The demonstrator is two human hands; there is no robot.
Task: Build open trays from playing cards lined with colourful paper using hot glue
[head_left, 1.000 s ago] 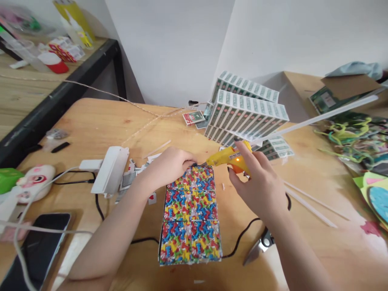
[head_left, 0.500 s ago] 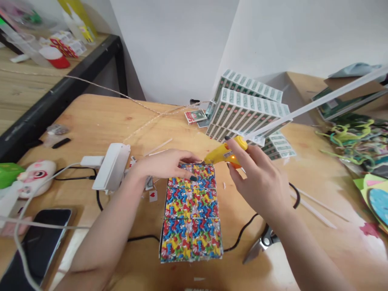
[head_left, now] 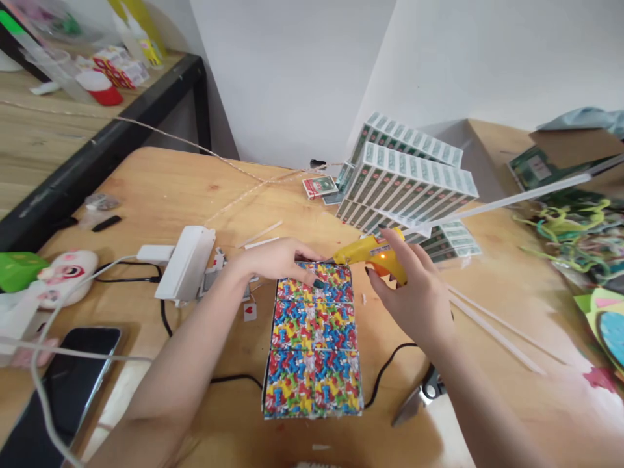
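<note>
My right hand (head_left: 412,299) grips a yellow hot glue gun (head_left: 373,252) with a long clear glue stick (head_left: 511,198) sticking out behind it. The nozzle points left at the far edge of a block of colourful patterned card boxes (head_left: 314,338) on the wooden table. My left hand (head_left: 277,260) lies on the block's far left corner, fingers stretched flat, pressing down beside the nozzle.
Stacks of green-and-white card boxes (head_left: 409,179) stand behind the gun. A white power strip (head_left: 188,260) and a phone (head_left: 63,383) lie to the left. Scissors (head_left: 419,396) and loose glue sticks (head_left: 497,331) lie to the right, beside pipe cleaners (head_left: 570,240).
My left hand has uncurled from a loose fist to flat fingers on the block's far corner. The glue gun stays at that edge, and the view has shifted slightly.
</note>
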